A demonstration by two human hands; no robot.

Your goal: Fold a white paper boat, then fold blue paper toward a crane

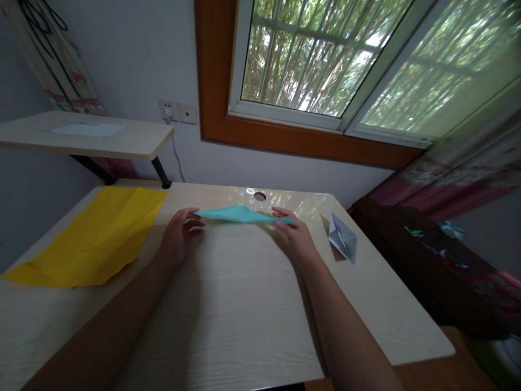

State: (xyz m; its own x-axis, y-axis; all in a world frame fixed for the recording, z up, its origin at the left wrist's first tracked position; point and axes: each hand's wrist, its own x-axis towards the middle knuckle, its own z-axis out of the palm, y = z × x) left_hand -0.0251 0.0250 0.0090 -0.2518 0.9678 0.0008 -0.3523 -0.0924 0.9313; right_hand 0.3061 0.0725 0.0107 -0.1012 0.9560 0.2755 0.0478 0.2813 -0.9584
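Two hands pinch a folded teal paper (243,214) by its ends: left hand (178,237), right hand (293,234), each grip closed, holding it taut above the worktop (252,304).

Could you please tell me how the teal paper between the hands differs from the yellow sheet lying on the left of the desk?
The teal paper is folded into a long pointed shape; the yellow sheet lies open and mostly flat. The teal paper is pinched at its ends by the left hand and the right hand; the yellow sheet is untouched. The teal paper also looks much smaller than the yellow sheet. Both are plain coloured paper on the same desk.
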